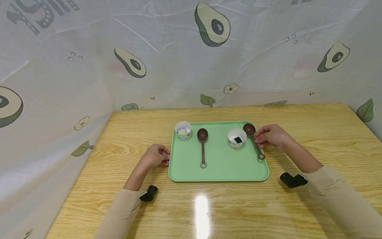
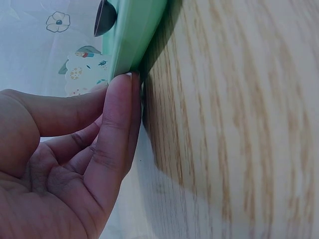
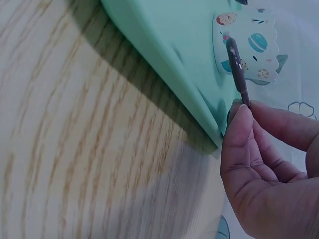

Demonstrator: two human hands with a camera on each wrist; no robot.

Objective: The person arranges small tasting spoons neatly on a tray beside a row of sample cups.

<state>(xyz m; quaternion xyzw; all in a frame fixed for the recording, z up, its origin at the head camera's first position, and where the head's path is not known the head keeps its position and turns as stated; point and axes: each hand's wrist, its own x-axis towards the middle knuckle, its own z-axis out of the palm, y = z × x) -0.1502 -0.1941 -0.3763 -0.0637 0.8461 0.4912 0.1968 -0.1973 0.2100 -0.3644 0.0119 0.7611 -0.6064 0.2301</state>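
A light green tray [image 1: 221, 166] lies on the wooden table. At its left edge my left hand [image 1: 156, 155] pinches the rim between thumb and fingers, as the left wrist view shows. My right hand [image 1: 272, 135] pinches the handle of a brown measuring spoon [image 3: 236, 69] above the tray's right side, its bowl toward the back. A second brown measuring spoon [image 1: 203, 134] rests on the tray left of centre, handle toward me. In the back left corner, a white paper cup [image 1: 183, 136] contains a pale piece with yellow. Another patterned paper cup [image 1: 234, 143], beside the gripped spoon, contains a black piece.
The wooden tabletop [image 1: 232, 209] spreads around the tray, with a bright reflection in front. Behind and left hangs a pale cloth [image 1: 167, 66] printed with avocados. Black wrist devices [image 1: 293, 180] sit at both sleeves.
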